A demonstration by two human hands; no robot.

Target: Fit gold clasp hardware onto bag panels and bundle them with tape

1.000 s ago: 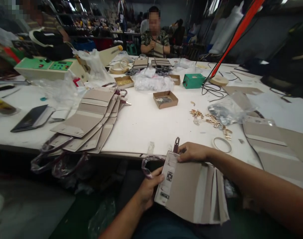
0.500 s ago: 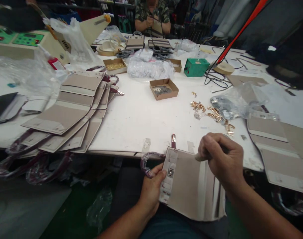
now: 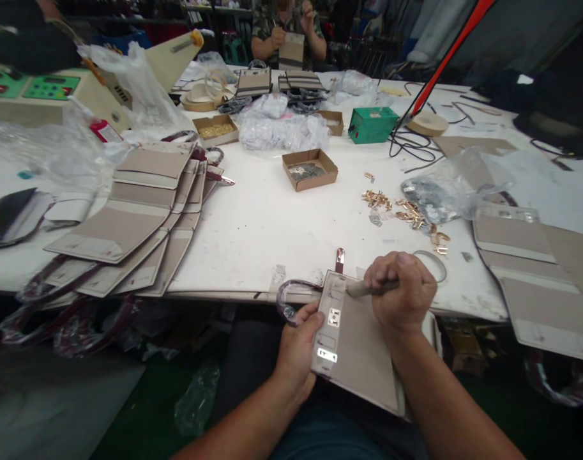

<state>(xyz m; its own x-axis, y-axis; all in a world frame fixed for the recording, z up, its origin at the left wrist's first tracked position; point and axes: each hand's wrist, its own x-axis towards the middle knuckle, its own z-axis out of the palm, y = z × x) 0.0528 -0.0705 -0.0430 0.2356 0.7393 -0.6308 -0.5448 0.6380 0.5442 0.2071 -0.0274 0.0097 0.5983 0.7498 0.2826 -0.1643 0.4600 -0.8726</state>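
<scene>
A beige bag panel (image 3: 363,345) with a maroon, plastic-wrapped handle (image 3: 287,297) rests tilted at the table's front edge, over my lap. My left hand (image 3: 298,345) grips its left edge, thumb on top, beside two small metal plates. Closed in a fist, my right hand (image 3: 402,291) holds a grey-brown tool (image 3: 370,289) whose end is at the panel's upper left part. A maroon tab (image 3: 340,260) with a metal tip sticks up from the panel's top edge. Behind my right hand lies a tape roll (image 3: 435,265), partly hidden.
Stacked bag panels (image 3: 123,217) lie left, another panel (image 3: 535,281) right. A cardboard box (image 3: 310,170) of metal pieces, loose gold parts (image 3: 408,214) and a green box (image 3: 373,125) are further back. Across the table a person (image 3: 288,38) holds a panel.
My right hand has moved left and the tool's end is now nearer the panel's left edge. The panel is turned slightly. Across the table, the person's hands have moved apart.
</scene>
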